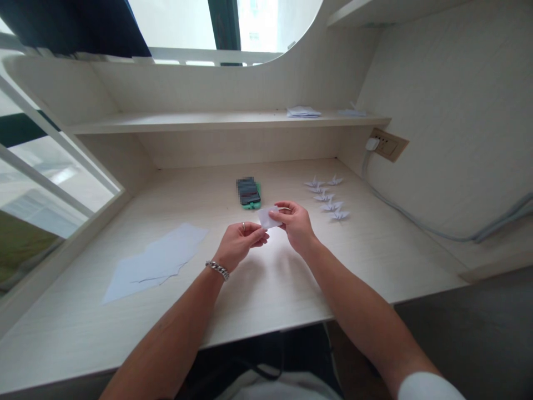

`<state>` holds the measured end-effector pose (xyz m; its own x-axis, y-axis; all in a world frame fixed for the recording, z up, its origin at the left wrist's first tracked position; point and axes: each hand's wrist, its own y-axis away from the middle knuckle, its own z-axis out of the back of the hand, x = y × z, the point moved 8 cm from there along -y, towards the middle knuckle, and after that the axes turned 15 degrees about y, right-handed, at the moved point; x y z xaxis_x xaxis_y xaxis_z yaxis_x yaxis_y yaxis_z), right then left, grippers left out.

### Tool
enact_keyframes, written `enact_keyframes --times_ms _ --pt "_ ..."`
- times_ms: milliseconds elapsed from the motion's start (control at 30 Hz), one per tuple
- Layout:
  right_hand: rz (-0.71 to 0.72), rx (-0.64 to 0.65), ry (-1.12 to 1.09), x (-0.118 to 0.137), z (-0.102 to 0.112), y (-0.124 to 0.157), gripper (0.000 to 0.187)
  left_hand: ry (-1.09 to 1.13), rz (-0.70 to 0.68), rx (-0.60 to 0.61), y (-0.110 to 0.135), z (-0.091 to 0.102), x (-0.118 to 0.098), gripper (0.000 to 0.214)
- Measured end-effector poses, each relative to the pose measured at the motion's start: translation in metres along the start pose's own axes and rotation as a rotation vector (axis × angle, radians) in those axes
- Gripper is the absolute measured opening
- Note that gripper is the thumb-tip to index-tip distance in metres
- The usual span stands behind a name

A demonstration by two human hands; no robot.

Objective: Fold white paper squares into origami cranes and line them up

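Observation:
A small white piece of paper (268, 217) is held up between both hands, above the middle of the desk. My right hand (296, 223) pinches it from the right, with the thumb on its face. At its lower left corner, my left hand (244, 240) closes thumb and fingers on the paper's edge. Several folded white paper cranes (332, 206) stand in a loose group to the right of my right hand. White paper sheets (160, 258) lie overlapping on the desk, left of my left hand.
A phone in a green case (250, 193) lies just beyond my hands. Folded papers (303, 111) rest on the shelf (200, 123) at the back. On the right wall, a plug sits in the socket (389, 144), its grey cable (408, 211) running along the desk's right side.

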<state>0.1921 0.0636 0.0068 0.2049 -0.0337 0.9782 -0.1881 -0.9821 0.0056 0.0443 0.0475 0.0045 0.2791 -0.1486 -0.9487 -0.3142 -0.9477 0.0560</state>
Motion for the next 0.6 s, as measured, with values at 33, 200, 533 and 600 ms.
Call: enact_keyframes --times_ms 33,200,533,600 --pt "0.005 -0.009 -0.008 0.001 0.001 0.0 0.043 -0.01 0.006 0.005 0.0 0.0 0.001 0.031" --pt "0.039 -0.029 0.012 0.004 0.003 0.001 0.043 -0.039 0.009 0.001 0.0 0.001 0.003 0.032" --pt "0.002 0.044 0.016 -0.002 -0.008 0.004 0.047 0.023 -0.074 -0.003 -0.002 0.001 -0.003 0.03" --pt "0.014 0.038 0.027 -0.001 -0.007 0.004 0.047 0.023 -0.05 -0.015 -0.001 0.001 -0.001 0.032"
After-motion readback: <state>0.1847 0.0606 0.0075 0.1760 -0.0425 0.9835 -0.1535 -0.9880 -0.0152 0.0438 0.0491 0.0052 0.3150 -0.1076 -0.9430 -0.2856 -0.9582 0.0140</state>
